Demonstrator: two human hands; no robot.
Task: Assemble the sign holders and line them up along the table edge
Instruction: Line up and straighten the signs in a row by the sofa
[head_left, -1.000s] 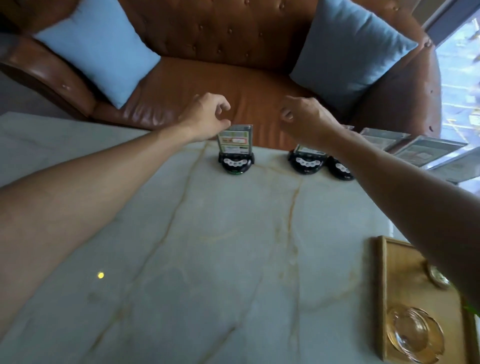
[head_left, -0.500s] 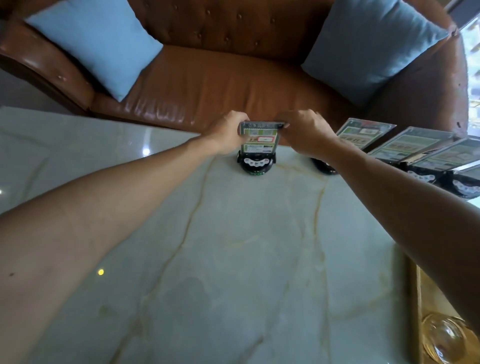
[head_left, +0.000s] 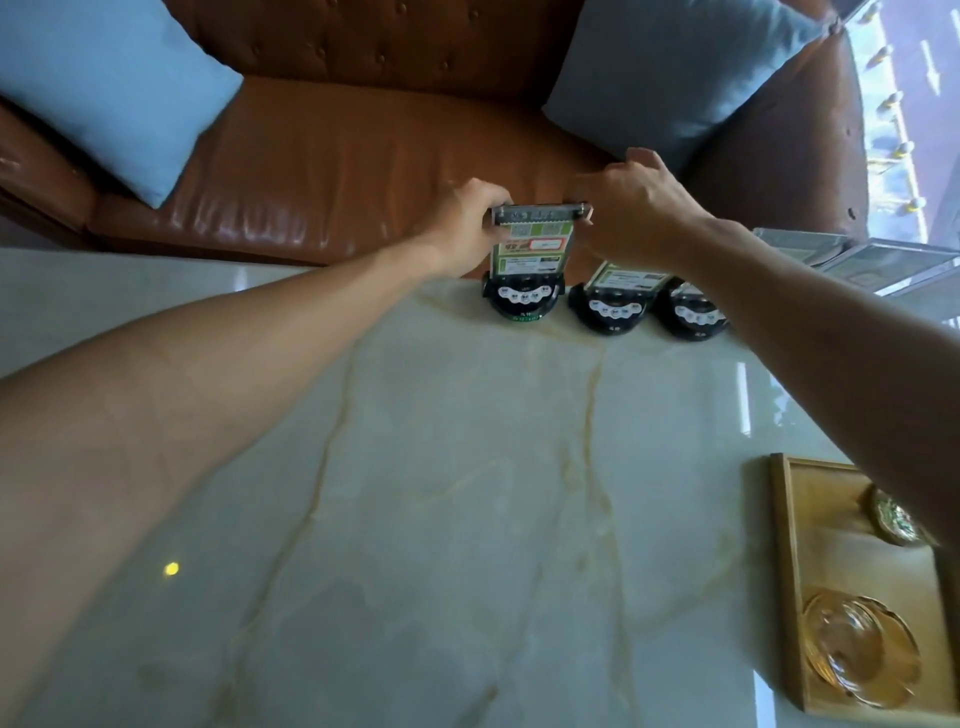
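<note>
Acrylic sign panel (head_left: 535, 244) stands upright in its black round base (head_left: 524, 301) at the far table edge (head_left: 363, 270), leftmost unit in the row. Printed face toward the camera, top edge running left-right, long axis vertical.

Left hand (head_left: 467, 228) pinches the panel's upper left corner; right hand (head_left: 631, 208) pinches the upper right corner. Fingers of both are closed on the panel's side edges, so it sits directly between them, squarely bracketed. Neither hand is meaningfully nearer; the grip is symmetric.

Key relation: panel over base, with the slot directly below the fingers. My read is the next move is a straight push down or a small yaw to square it, so force should go along the vertical axis. Any sideways bias likely tips the base toward the sofa (head_left: 337, 171).

Next to the right: second holder (head_left: 610, 312), base just beside the first, panel leaning back. Third holder (head_left: 693, 317) is partly hidden under the right forearm. More clear panels (head_left: 852, 254) lie further right, state unclear.

Near right corner: wooden tray (head_left: 779, 571) with a glass dish (head_left: 857, 649), well apart from the row.
</note>
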